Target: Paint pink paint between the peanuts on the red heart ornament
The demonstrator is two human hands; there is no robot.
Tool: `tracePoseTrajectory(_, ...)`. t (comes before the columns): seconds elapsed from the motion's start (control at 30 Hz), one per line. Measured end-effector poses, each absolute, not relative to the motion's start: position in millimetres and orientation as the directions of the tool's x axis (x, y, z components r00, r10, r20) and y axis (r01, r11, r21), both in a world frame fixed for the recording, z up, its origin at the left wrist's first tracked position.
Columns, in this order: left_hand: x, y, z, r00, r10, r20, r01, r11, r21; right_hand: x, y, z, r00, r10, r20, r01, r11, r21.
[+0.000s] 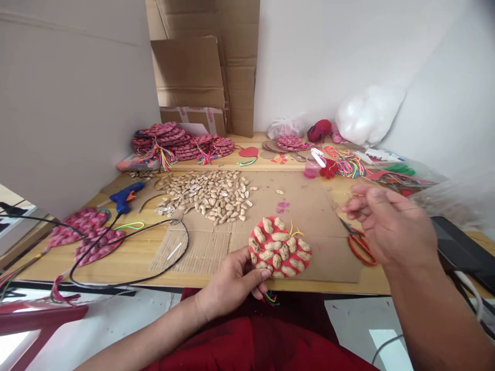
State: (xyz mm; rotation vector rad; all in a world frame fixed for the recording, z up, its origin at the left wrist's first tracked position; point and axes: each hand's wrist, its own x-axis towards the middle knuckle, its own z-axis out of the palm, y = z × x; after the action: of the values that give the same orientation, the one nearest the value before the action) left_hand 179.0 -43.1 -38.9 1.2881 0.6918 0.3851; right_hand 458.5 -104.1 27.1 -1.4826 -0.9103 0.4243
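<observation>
My left hand point(242, 275) is closed on the lower left edge of a red heart-like disc point(266, 234) covered with several peanuts point(284, 251). A yellow cord loop point(297, 232) sticks up from its top edge, and coloured threads point(270, 298) hang below it. To the right, my right hand point(390, 219) is raised above the table with thumb and fingers pinched together. A fine pale strand seems to show at its fingertips, too thin to name. Just beneath that hand lie scissors with orange handles point(361, 247). A loose pile of peanuts point(211, 193) spreads over the cardboard sheet point(247, 242).
A blue glue gun point(124, 197) rests at the left, its black cable point(187, 247) looping across the table. Pink peanut-covered pieces point(93, 232) lie beside it, with more stacked point(170, 139) behind. A pink cup point(310, 169) and a dark tablet-like object point(464, 250) are on the right.
</observation>
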Motion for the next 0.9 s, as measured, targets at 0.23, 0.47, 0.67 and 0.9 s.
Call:
tracePoseTrajectory(0.23,181,-49,-31,0.758,0.590,-0.279,0.150,0.259,0.954,408,-91,37,0.176,0.984,-0.013,0.429,-0.089,-0.899)
tracePoseTrajectory(0.47,178,-50,-27,0.756,0.579,-0.305,0.176,0.270,0.947,406,-84,33,0.201,0.979,0.020,0.438,-0.071,-0.896)
tracePoseTrajectory(0.67,181,-49,-27,0.761,0.558,-0.330,0.184,0.302,0.935,402,-87,39,0.161,0.972,0.172,0.667,0.022,-0.745)
tracePoseTrajectory(0.9,175,-39,-26,0.769,0.556,-0.316,0.113,0.368,0.923,414,-72,20,0.238,0.937,0.256,0.727,0.003,-0.687)
